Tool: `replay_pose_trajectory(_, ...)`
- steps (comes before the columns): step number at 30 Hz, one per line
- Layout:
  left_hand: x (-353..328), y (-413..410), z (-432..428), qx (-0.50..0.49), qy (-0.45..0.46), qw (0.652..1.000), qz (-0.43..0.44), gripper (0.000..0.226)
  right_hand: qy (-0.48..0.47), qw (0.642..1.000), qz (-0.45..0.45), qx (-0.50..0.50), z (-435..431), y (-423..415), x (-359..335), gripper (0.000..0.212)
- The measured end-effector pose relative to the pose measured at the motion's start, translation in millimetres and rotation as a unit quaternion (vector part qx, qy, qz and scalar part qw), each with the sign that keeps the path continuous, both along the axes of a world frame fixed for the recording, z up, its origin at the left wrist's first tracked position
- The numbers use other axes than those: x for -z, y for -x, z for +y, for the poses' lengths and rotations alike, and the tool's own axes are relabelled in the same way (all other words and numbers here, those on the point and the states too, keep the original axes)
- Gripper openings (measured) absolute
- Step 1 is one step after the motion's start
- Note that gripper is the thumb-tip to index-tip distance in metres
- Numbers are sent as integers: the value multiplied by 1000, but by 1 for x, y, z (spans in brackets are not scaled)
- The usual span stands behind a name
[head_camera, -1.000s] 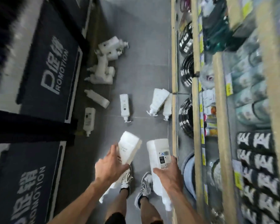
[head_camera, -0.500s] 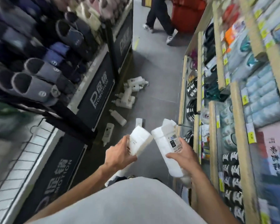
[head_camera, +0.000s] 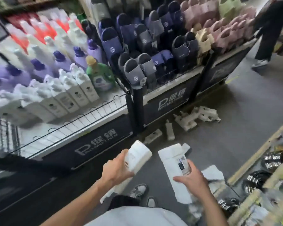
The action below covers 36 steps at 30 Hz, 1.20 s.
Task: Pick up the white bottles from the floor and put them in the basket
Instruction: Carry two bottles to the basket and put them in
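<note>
the person stands in a shop aisle with a white bottle in each hand. the left hand (head_camera: 116, 170) has its grip curled round the first bottle (head_camera: 138, 156), held low in front of the body with its flat base pointing up and away. the right hand (head_camera: 193, 178) has its grip closed round the second bottle (head_camera: 171, 160), label side up, base also pointing away. the two are near each other but apart, above the grey floor (head_camera: 227, 141). more white bottles lie on the floor farther off: a heap (head_camera: 188, 121) at the foot of the black stand (head_camera: 170, 103), a lone bottle (head_camera: 170, 132) just nearer than the heap, and a flat bottle (head_camera: 153, 136) to its left by the stand's base. on the left is the wire basket (head_camera: 72, 126), where a row (head_camera: 69, 98) of white bottles stands upright in front of purple and red ones. slippers (head_camera: 137, 46) fill the bin to its right. a shelf (head_camera: 260, 176) runs along the right edge, and someone's leg (head_camera: 265, 38) shows at the far right.
</note>
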State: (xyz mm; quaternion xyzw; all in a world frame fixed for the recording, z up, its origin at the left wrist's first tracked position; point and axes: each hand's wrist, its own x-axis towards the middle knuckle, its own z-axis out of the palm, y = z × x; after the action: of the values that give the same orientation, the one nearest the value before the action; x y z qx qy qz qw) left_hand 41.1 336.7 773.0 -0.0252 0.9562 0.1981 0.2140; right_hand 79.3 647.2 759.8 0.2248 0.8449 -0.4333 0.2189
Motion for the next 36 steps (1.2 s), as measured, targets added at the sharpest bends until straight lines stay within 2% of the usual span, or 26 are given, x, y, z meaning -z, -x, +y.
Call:
replay_pose_trajectory(4,-1,-43,-27,-121,-12,993,7,91,3,999,13,-49,-14,9,4,65)
replay_pose_trajectory(7,-2,-75,-53,-210,-27,977,21,91,25,996,12,-80,-34,14,3,59)
replay_pose_trajectory(14,-10,-165,-130,-399,-27,915,49,87,47,981,15,-186,-113,25,-4,55)
replay_pose_trajectory(18,-11,-212,-179,-454,-14,890,48,86,35,970,15,-238,-169,25,-9,57)
replay_pose_trajectory(22,-15,-250,-229,-467,1,884,29,82,14,959,25,-282,-240,20,-9,58)
replay_pose_trajectory(25,-20,-274,-263,-478,14,878,27,76,1,941,31,-338,-299,7,-11,62)
replay_pose_trajectory(28,-23,-297,-297,-509,6,860,33,77,-9,919,26,-394,-357,-6,-8,74)
replay_pose_trajectory(34,-27,-352,-361,-560,9,827,50,78,-5,871,41,-489,-470,-47,-9,65)
replay_pose_trajectory(36,-29,-377,-379,-583,13,811,53,78,6,856,40,-516,-506,-62,-9,68)
